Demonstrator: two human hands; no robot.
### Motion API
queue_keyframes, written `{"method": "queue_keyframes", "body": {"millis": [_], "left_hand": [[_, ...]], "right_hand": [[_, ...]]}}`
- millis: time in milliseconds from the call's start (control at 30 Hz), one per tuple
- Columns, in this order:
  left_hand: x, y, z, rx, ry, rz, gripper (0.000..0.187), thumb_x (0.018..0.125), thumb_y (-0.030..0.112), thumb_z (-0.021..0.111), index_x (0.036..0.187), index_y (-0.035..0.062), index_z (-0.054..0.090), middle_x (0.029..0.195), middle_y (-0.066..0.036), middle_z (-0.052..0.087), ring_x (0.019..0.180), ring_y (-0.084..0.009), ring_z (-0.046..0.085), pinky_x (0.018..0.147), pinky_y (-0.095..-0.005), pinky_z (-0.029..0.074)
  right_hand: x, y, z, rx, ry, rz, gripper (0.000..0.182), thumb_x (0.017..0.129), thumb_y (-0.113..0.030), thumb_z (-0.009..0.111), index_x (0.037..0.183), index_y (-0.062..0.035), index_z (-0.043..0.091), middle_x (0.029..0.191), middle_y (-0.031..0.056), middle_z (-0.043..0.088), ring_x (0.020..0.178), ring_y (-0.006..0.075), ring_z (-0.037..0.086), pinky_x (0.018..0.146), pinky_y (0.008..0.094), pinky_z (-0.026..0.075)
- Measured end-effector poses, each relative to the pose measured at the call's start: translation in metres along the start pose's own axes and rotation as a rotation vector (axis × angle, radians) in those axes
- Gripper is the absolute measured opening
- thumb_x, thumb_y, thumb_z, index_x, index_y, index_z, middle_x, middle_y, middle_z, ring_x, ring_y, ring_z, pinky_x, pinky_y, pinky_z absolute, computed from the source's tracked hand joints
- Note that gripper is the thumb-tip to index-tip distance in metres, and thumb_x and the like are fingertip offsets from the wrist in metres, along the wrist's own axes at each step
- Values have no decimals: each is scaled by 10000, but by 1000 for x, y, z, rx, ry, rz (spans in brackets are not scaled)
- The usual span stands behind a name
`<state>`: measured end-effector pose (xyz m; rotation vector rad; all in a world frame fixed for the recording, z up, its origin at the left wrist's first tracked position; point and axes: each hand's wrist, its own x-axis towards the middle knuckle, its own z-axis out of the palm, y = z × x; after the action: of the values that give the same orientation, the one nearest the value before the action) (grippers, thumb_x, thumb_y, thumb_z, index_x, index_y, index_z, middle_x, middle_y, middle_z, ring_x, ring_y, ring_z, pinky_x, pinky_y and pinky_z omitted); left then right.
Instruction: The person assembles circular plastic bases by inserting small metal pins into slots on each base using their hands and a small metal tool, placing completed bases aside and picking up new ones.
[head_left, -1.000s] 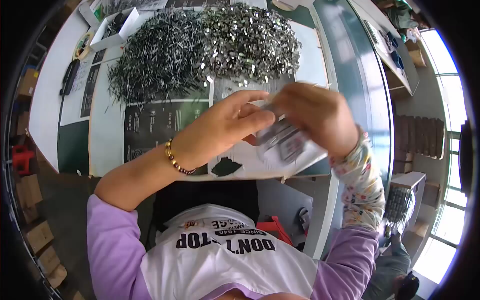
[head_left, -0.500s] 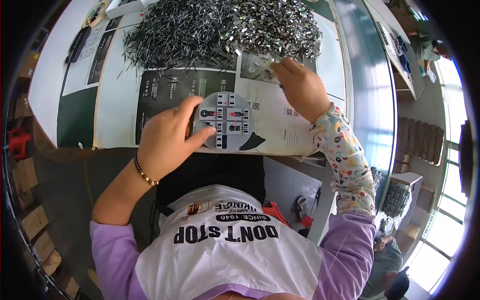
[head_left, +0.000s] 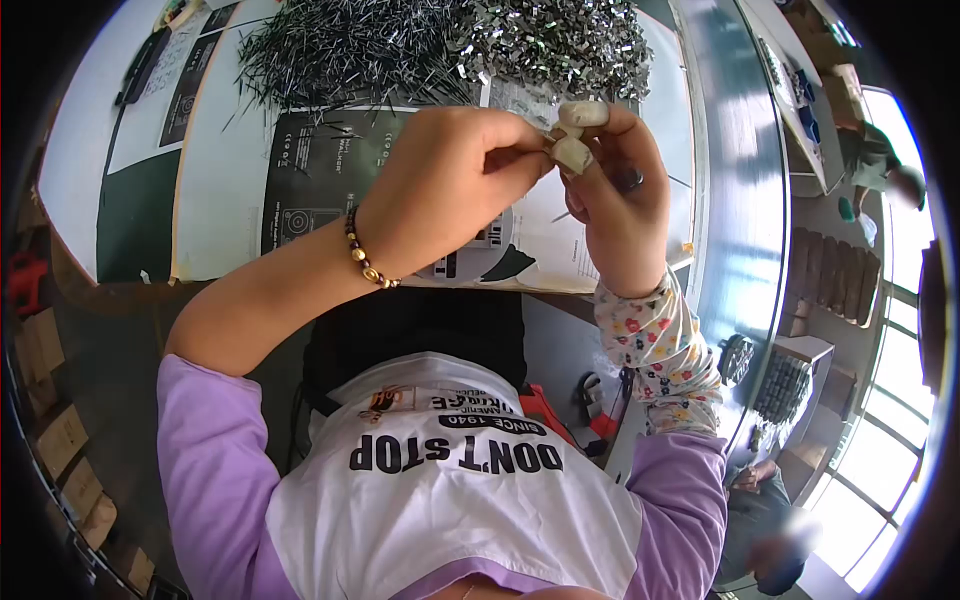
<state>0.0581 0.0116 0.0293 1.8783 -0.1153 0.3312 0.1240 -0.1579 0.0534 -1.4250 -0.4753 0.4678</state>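
My left hand [head_left: 450,180] reaches across to the right, its thumb and forefinger pinched together. They meet the fingertips of my right hand [head_left: 620,190], which is also closed in a pinch. Pale finger covers [head_left: 574,155] wrap the thumb and forefinger tips of the right hand. Whatever sits between the fingertips is too small or hidden to name. Beneath my left hand and wrist lies a round grey fixture [head_left: 440,268] with slotted blocks, mostly covered. Both hands are raised over the table, just in front of a heap of small shiny metal clips [head_left: 550,50].
Left of the clips spreads a heap of thin dark strips [head_left: 340,55]. Printed dark card sheets [head_left: 310,170] cover the table [head_left: 225,200]. A bluish translucent panel [head_left: 735,180] borders the right side. Another person [head_left: 765,530] is at lower right, another [head_left: 870,165] at upper right.
My left hand has let go of the round fixture and moved up and right to my right hand. The right hand has turned, its fingertips now meeting the left's.
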Motion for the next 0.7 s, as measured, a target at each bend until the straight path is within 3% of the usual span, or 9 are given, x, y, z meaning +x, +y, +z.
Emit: {"method": "queue_keyframes", "body": {"millis": [100, 133, 233, 267, 367, 533, 633, 700], "left_hand": [[-6, -6, -2, 30, 119, 98, 81, 835, 94, 724, 826, 15, 706, 708, -122, 665, 674, -286, 669, 629, -375, 529], [-7, -6, -5, 33, 116, 94, 81, 835, 94, 724, 826, 15, 706, 708, -122, 665, 674, -286, 669, 629, -375, 529], [-10, 0, -16, 358, 16, 252, 90, 806, 87, 731, 785, 18, 677, 692, -115, 649, 666, -288, 655, 617, -380, 523], [-11, 0, -14, 355, 8, 252, 90, 806, 87, 731, 785, 18, 677, 692, -115, 649, 666, -288, 655, 617, -380, 523], [-12, -2, -11, 473, 28, 292, 101, 780, 81, 735, 759, 29, 650, 688, -104, 639, 667, -293, 641, 606, -387, 510], [-13, 4, -10, 375, 86, 251, 98, 783, 92, 738, 776, 41, 654, 698, -86, 644, 678, -293, 641, 617, -397, 511], [-16, 2, -17, 443, -7, 265, 118, 794, 0, 757, 893, 8, 693, 786, -71, 660, 705, -219, 653, 675, -323, 523], [-19, 2, -21, 395, -46, 238, 123, 788, 3, 763, 891, 11, 696, 801, -66, 655, 737, -214, 644, 698, -320, 521]], "right_hand": [[-4, 3, 4, -634, -12, -320, 181, 930, 10, 674, 1107, 2, 635, 897, -6, 649, 651, 22, 525, 540, 186, 405], [-4, 2, 5, -629, -12, -317, 181, 930, 10, 674, 1107, 2, 635, 897, -6, 649, 651, 22, 525, 540, 186, 405], [-6, -2, 4, -805, -171, -565, 187, 919, 28, 684, 1101, 14, 641, 868, 2, 659, 649, 24, 525, 544, 190, 419], [-7, -1, 3, -805, -165, -559, 187, 919, 28, 684, 1101, 14, 641, 868, 2, 659, 649, 24, 525, 544, 190, 419], [-7, 5, 3, -575, -106, -215, 150, 908, 34, 685, 1056, 24, 660, 860, 23, 666, 642, 38, 521, 552, 203, 425], [-11, 7, 1, -613, -61, -354, 151, 885, 56, 682, 1031, 21, 670, 876, 51, 666, 646, 55, 534, 554, 214, 432], [-8, 0, -1, -846, -140, -457, 174, 858, 74, 681, 1025, 29, 663, 885, 83, 661, 681, 85, 584, 573, 217, 448], [-13, -1, -3, -864, -175, -467, 194, 843, 75, 684, 1028, 23, 662, 895, 89, 665, 699, 107, 611, 584, 228, 467]]}}
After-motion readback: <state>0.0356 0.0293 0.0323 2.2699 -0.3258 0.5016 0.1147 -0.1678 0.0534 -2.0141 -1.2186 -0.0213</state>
